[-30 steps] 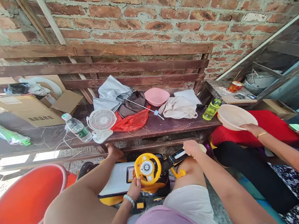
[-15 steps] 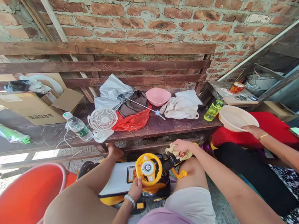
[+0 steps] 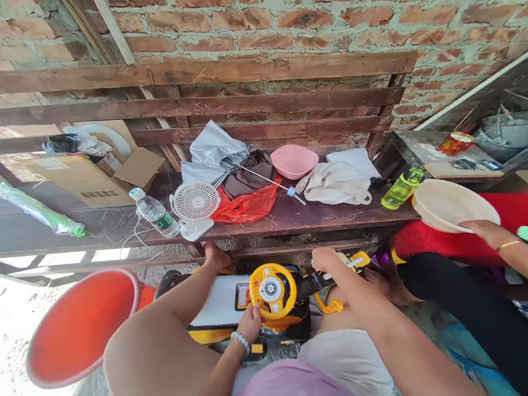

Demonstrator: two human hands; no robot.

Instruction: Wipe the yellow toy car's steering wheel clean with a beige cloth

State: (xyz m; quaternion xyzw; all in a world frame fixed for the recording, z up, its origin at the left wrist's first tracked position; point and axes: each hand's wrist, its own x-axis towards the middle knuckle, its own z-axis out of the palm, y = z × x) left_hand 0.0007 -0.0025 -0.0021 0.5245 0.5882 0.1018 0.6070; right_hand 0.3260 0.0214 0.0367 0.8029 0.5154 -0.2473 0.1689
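Note:
A yellow toy steering wheel (image 3: 271, 289) sits on a black, white and yellow ride-on toy car (image 3: 212, 298) between my legs. My left hand (image 3: 250, 325), a beaded bracelet on its wrist, grips the lower left of the wheel's rim. Over the car's black and yellow part to the right of the wheel, my right hand (image 3: 325, 260) is closed. The beige cloth it gripped a moment ago is now almost wholly hidden by the fist. Just past that hand a yellow and white piece (image 3: 359, 260) of the toy shows.
A wooden bench (image 3: 258, 225) stands ahead, bearing a water bottle (image 3: 154, 213), a small fan (image 3: 195, 200), a pink bowl (image 3: 294, 161) and an open carton (image 3: 77, 179). An orange tub (image 3: 79, 325) is at left. At right, another person's hand (image 3: 484, 230) holds a cream basin (image 3: 452, 196).
The view has shifted, so most things sit differently in frame. The beige cloth in my right hand, plain before, is now mostly out of sight. My left hand keeps its grip.

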